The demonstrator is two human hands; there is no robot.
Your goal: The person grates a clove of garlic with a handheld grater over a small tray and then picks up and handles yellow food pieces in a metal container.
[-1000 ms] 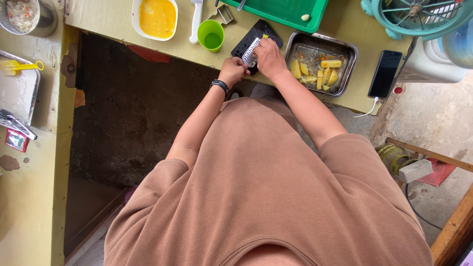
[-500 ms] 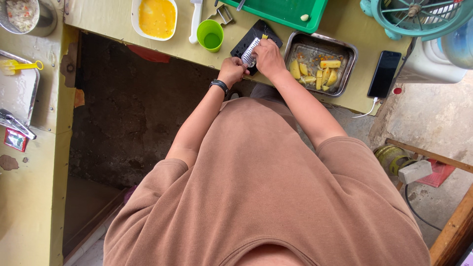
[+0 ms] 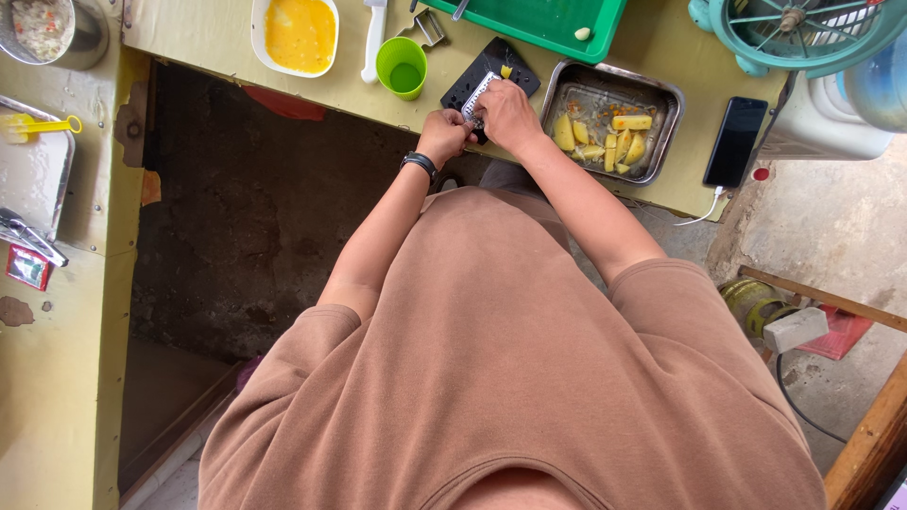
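Note:
My left hand (image 3: 446, 132), with a dark watch on the wrist, grips the lower end of a small metal grater (image 3: 478, 92). The grater leans on a black tray (image 3: 498, 54) at the counter's near edge. My right hand (image 3: 508, 110) is closed over the grater's middle and presses a piece of food against it; the piece is almost wholly hidden under my fingers. A small yellow bit (image 3: 506, 71) lies on the black tray just beyond my fingers. Right of my hand, a metal tray (image 3: 605, 77) holds several yellow potato wedges (image 3: 614, 138).
Along the counter stand a green cup (image 3: 402, 68), a white bowl (image 3: 256, 33) of beaten egg, a white-handled knife (image 3: 372, 42) and a green cutting board (image 3: 553, 21). A black phone (image 3: 730, 142) and a teal fan (image 3: 803, 28) sit at right. The left counter carries a metal tray (image 3: 38, 184).
My right hand has slid a little down the grater toward me, baring more of its upper end. My left hand keeps its grip in the same place.

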